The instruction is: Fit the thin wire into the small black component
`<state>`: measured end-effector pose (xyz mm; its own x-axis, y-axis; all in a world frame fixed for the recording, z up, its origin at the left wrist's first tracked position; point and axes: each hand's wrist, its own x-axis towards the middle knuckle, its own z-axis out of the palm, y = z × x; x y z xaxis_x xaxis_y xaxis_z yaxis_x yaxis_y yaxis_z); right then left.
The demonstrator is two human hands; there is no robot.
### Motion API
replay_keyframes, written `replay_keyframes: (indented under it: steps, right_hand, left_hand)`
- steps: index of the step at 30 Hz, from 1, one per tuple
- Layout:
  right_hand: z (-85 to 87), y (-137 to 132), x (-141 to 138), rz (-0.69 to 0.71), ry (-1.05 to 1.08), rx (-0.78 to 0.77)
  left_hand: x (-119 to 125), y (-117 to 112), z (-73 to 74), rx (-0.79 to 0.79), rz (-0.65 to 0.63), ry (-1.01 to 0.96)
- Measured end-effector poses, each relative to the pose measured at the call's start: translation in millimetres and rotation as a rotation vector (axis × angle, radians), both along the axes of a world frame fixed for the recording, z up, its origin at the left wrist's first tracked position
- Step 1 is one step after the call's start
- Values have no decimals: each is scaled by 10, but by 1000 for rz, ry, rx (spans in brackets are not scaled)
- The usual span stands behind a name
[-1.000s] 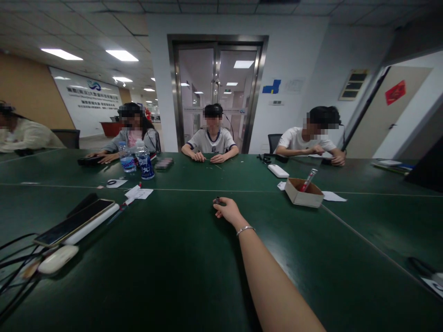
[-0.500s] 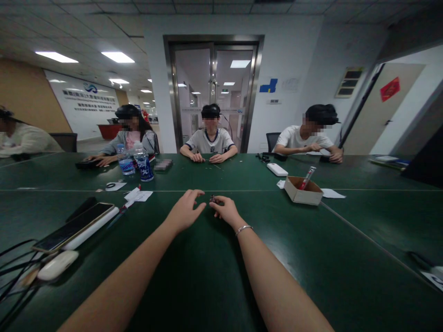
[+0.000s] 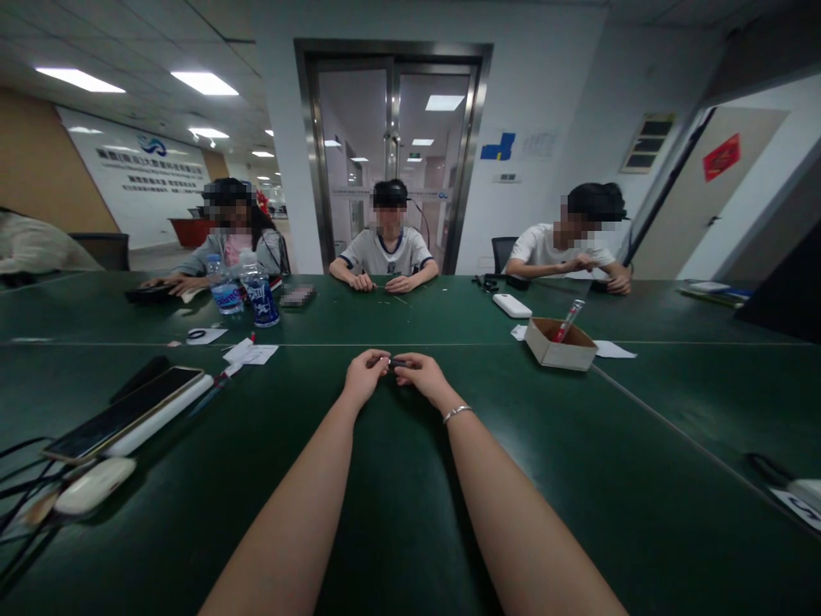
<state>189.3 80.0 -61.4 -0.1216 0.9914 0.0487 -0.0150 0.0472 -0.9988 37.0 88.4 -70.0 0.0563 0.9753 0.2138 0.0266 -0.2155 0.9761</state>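
Note:
Both my arms reach out over the dark green table [image 3: 398, 513]. My left hand [image 3: 363, 375] and my right hand [image 3: 423, 376] meet at the table's middle, fingers curled, pinching a small dark object [image 3: 398, 363] between them. The object is too small to name. A thin silver bracelet [image 3: 457, 413] circles my right wrist. Both hands rest low on the tabletop, just short of the seam between table sections.
A phone on a white slab [image 3: 128, 415], a white mouse-like device [image 3: 93, 486] and cables lie at left. Two water bottles [image 3: 256, 295] and paper slips sit further back. A small cardboard box [image 3: 559, 344] holding a red pen stands at right. Several people sit across the table.
My left arm came into view and its hand closed in on the small object that my right hand held. Both hands now pinch it together. The view tilted down slightly.

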Motion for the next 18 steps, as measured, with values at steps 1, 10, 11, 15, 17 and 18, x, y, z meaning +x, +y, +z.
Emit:
replay_keyframes:
  steps: [1,10,11,15,17,18]
  right_hand:
    - [3,2,21,-5,54,-15]
    - [-4,21,95,-76,294,-72]
    - [-10,23,99,-63,301,-69]
    - [-41,34,123,-15,332,-38]
    - [-56,44,135,3,346,-29]
    - [-62,48,140,13,351,-27]
  left_hand:
    - [-6,7,1,-4,-4,-22]
    - [30,49,-15,-34,77,-115]
    - [28,55,-23,-27,81,-111]
    - [25,80,-55,-17,103,-96]
    - [28,87,-62,-12,114,-98]
    - [31,88,-62,-9,116,-98]
